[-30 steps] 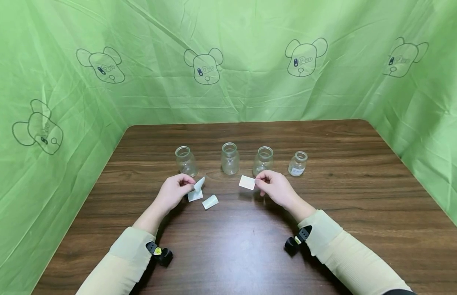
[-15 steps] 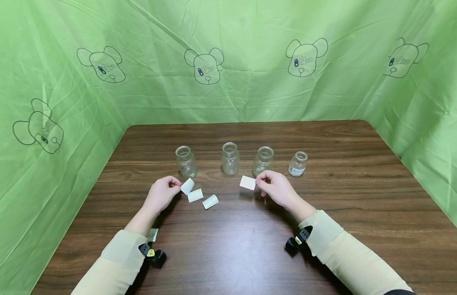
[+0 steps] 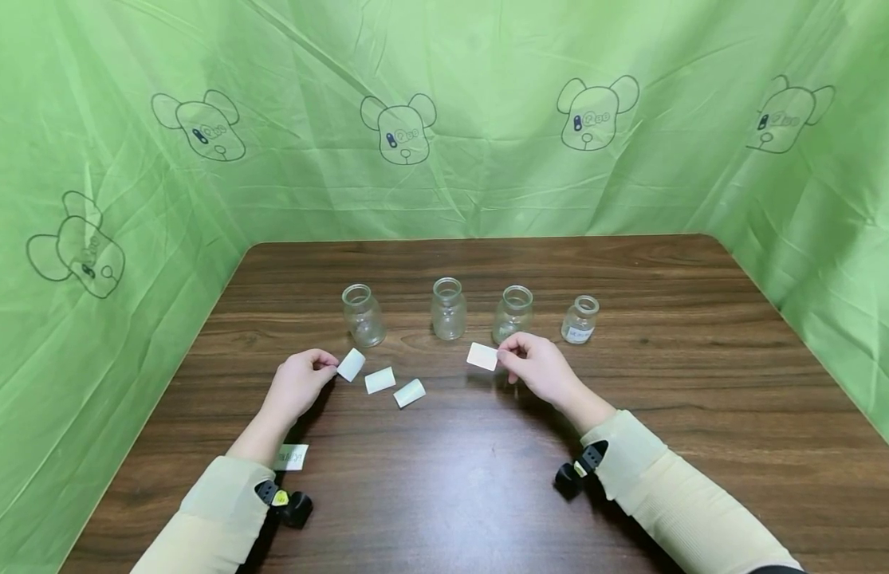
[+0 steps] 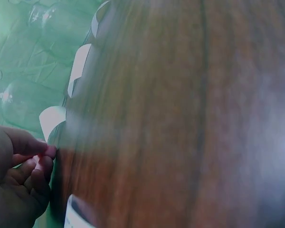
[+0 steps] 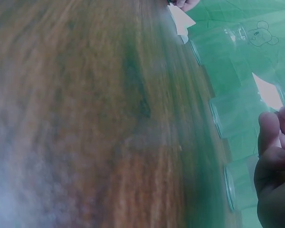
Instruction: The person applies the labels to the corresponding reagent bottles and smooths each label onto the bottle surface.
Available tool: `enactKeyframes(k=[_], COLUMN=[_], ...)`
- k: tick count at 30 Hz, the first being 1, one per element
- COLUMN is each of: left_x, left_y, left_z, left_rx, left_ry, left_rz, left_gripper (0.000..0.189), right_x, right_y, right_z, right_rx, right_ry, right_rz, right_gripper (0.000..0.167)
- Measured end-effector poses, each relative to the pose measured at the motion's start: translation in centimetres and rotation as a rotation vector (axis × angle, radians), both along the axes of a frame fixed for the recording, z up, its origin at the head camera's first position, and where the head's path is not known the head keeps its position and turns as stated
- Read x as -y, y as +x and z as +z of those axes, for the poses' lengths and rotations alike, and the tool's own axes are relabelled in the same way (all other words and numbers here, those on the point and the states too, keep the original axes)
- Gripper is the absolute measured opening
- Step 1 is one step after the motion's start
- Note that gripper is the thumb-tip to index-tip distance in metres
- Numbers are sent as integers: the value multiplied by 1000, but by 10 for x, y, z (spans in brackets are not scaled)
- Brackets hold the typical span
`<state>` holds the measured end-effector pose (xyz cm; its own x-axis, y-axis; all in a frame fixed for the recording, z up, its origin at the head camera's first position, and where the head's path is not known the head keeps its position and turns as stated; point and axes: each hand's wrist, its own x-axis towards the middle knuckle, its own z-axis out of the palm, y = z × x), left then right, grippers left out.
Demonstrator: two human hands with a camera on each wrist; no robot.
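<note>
My left hand [image 3: 296,384] pinches the edge of a small white label [image 3: 352,364] between thumb and fingertips, at the left of the table. In the left wrist view this label [image 4: 52,119] curls upward from my fingertips. Farther right, my right hand [image 3: 539,368] holds a flat white label [image 3: 481,356] by its right edge, in front of a glass jar [image 3: 514,315]. Two curled labels lie between the hands: one label [image 3: 379,380] close to the left hand, another label [image 3: 410,393] a bit nearer. A label with writing [image 3: 293,457] lies beside my left forearm, partly hidden.
A left glass jar [image 3: 363,317] and a middle glass jar [image 3: 448,309] stand in a row with the jar behind my right hand. At the row's right end is a smaller labelled jar [image 3: 579,320]. Green cloth [image 3: 473,183] hangs around the wooden table [image 3: 473,478].
My left hand has moved left and slightly nearer, drawing its label away from the two curled ones. The written label by the forearm has come into sight. My right hand has stayed nearly still.
</note>
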<state>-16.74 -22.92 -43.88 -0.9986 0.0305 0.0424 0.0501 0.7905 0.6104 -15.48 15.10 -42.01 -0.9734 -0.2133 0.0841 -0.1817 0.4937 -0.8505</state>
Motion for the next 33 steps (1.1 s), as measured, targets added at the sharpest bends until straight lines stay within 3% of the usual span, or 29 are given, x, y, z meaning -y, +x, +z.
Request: enactKeyframes(k=[10, 22, 33], left_x=[-2, -38, -78], left_y=[1, -1, -1], left_z=[10, 21, 26], left_rx=[-58, -120, -104], left_ry=[62, 179, 253], left_rz=[47, -38, -139], left_gripper=[19, 22, 22], right_x=[0, 10, 18], right_y=[-1, -4, -7], right_z=[-1, 6, 5], right_rx=[2, -20, -88], right_ry=[15, 72, 96], right_rz=[-16, -36, -74], right_gripper=[8, 10, 6])
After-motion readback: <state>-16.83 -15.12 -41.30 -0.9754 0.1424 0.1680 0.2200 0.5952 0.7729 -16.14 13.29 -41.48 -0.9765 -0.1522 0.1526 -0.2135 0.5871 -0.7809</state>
